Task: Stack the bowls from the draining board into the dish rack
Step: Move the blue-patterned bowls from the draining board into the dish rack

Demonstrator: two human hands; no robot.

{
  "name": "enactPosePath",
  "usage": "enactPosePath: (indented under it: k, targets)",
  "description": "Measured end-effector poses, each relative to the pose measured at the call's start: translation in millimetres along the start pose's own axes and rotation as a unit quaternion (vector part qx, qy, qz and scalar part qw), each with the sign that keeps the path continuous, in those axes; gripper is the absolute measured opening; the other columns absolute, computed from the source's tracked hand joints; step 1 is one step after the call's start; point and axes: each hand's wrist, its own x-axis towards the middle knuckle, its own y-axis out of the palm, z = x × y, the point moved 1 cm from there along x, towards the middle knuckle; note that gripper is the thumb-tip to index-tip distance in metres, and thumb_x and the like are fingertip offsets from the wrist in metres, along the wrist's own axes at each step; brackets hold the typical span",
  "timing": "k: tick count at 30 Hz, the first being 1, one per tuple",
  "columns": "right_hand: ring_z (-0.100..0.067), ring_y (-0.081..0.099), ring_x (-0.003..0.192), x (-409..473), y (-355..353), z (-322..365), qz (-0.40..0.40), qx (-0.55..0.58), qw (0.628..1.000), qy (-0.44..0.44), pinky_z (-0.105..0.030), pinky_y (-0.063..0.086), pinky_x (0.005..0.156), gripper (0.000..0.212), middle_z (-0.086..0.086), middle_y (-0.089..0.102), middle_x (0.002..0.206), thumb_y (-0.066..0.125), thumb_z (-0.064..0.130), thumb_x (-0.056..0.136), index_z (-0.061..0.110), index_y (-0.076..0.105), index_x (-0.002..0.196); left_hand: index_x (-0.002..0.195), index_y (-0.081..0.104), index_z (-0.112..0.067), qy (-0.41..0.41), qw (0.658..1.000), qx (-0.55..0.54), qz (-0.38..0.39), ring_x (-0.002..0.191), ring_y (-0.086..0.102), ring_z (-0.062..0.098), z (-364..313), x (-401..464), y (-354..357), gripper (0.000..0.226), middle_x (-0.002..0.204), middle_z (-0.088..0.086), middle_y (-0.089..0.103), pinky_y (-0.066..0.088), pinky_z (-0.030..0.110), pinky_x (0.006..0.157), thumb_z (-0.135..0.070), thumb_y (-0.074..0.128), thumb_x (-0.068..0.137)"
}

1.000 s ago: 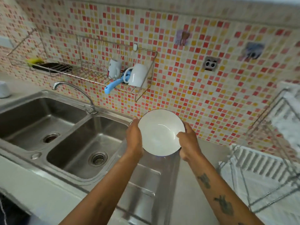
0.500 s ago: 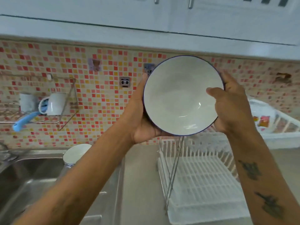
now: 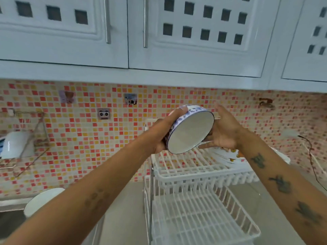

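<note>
A white bowl [image 3: 190, 132] with a blue patterned outside and a dark rim is held tilted in the air above the top tier of the white two-tier dish rack [image 3: 200, 172]. My left hand [image 3: 163, 133] grips its left side and back. My right hand [image 3: 223, 131] cups its right side with fingers spread under the rim. A second white bowl [image 3: 41, 200] stands on the draining board at lower left, partly hidden by my left forearm.
White wall cupboards [image 3: 159, 41] hang overhead. A wire wall shelf [image 3: 26, 138] with a white mug is at the left. A patterned plate [image 3: 228, 155] lies on the rack's top tier behind my right wrist. A thin cable [image 3: 311, 156] hangs at far right.
Both hands carried the bowl from the draining board rightward and up to the rack. The bowl has tilted so its patterned side shows. The view swung right and up.
</note>
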Motion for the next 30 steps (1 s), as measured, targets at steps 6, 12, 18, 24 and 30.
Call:
enactPosePath:
  k: [6,12,18,24,30]
  targets:
    - [-0.032,0.061,0.087,32.3,0.7,-16.3,0.001,-0.099,0.994,0.042,-0.046,0.049,0.088,0.058,-0.012,0.076,0.085,0.038,0.063,0.091,0.015,0.068,0.100,0.136,0.029,-0.022,0.028,0.989,0.126,-0.076,0.090,0.065,0.014,28.7,23.2,6.2,0.082,0.124,0.004,0.055,0.053,0.027,0.064,-0.048,0.077,0.074]
    - [-0.036,0.065,0.108,41.5,-6.4,-33.7,0.043,-0.138,0.988,0.045,-0.049,0.049,0.100,0.045,-0.016,0.068,0.119,0.053,0.043,0.088,0.009,0.062,0.116,0.132,0.034,-0.029,0.050,0.960,0.265,-0.070,0.096,0.065,0.017,42.5,29.9,11.0,0.094,0.117,0.000,0.057,0.058,0.028,0.072,-0.047,0.088,0.058]
    - [-0.037,0.061,0.110,48.1,-11.3,-44.7,0.084,-0.146,0.984,0.053,-0.049,0.049,0.097,0.036,-0.018,0.064,0.122,0.051,0.021,0.088,0.015,0.056,0.123,0.144,0.021,-0.036,0.038,0.892,0.445,-0.063,0.125,0.045,0.028,48.6,28.9,16.3,0.117,0.138,0.006,0.034,0.051,0.042,0.100,-0.049,0.090,0.051]
    - [-0.025,0.058,0.103,49.5,-12.4,-52.7,0.102,-0.181,0.977,0.039,-0.034,0.048,0.086,0.036,-0.004,0.063,0.115,0.040,0.009,0.093,0.021,0.057,0.122,0.148,0.004,-0.039,0.021,0.826,0.563,-0.018,0.137,0.032,0.036,57.8,33.5,18.1,0.132,0.145,0.007,0.022,0.041,0.053,0.108,-0.051,0.090,0.049]
    - [-0.030,0.052,0.121,49.3,-7.0,-53.3,0.072,-0.264,0.962,0.014,-0.037,0.045,0.093,0.046,-0.008,0.050,0.143,0.040,0.013,0.095,0.025,0.046,0.139,0.149,-0.001,-0.039,0.017,0.822,0.569,-0.007,0.140,0.026,0.037,57.4,33.7,18.0,0.129,0.149,0.009,0.017,0.037,0.056,0.110,-0.051,0.087,0.056]
